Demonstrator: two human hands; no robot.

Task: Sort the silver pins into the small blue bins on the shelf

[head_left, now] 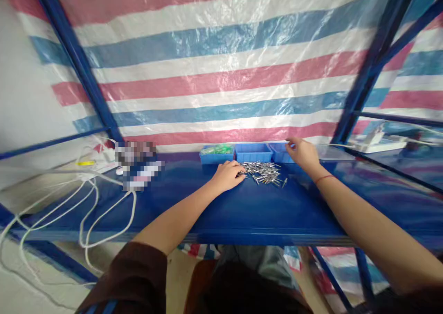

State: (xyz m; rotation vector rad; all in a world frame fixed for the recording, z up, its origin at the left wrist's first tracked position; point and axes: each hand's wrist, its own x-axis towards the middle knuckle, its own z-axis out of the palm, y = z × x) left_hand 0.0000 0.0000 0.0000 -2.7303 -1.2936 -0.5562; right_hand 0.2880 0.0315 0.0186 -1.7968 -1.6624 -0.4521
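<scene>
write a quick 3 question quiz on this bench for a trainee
1. Which is closest to the left hand: A) white cables, B) metal pieces, C) the yellow item?
2. True or false: a thin red band circles the right wrist.
3. Fill in: of the blue bins in a row, green material lies in the ____ one.

Key: 1 B; 2 true; 3 left.

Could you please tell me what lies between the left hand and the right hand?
In the head view, a pile of metal pieces lies between the left hand, at its edge, and the right hand; the middle bin stands just behind the pile.
</scene>
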